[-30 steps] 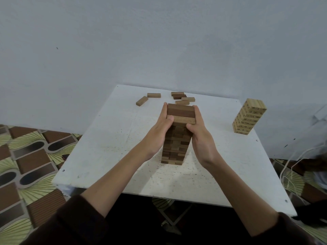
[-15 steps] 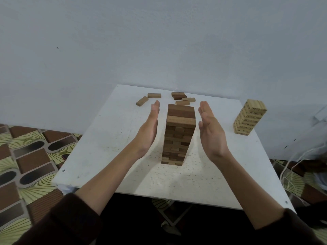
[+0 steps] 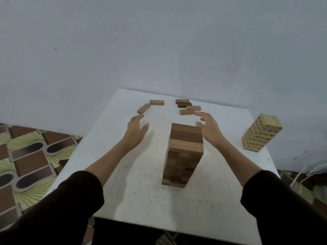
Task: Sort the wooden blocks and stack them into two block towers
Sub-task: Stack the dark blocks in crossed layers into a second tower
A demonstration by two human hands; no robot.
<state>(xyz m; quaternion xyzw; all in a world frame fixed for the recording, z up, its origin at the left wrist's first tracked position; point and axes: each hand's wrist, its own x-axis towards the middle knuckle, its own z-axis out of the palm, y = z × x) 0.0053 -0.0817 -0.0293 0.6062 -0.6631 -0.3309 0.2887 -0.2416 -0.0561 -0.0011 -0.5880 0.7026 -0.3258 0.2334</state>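
Note:
A tall tower of dark brown wooden blocks point(image 3: 183, 154) stands in the middle of the white table point(image 3: 123, 195). A shorter tower of pale blocks point(image 3: 261, 135) stands near the right edge. Loose brown blocks lie at the far side: two on the left point(image 3: 143, 108) and several in a cluster point(image 3: 187, 106). My left hand point(image 3: 136, 129) hovers over the table left of the dark tower, fingers relaxed and empty, just short of the left loose blocks. My right hand point(image 3: 208, 125) hovers behind the tower's top, fingers spread, just short of the cluster, holding nothing.
A plain grey wall point(image 3: 159, 41) rises right behind the table. Patterned brown and cream floor point(image 3: 26, 156) lies to the left. White cables point(image 3: 307, 175) hang off the right side, below the table's corner.
Both hands let go of the dark tower's sides, opened, and moved forward toward the loose blocks at the far side. The tower stands as it was.

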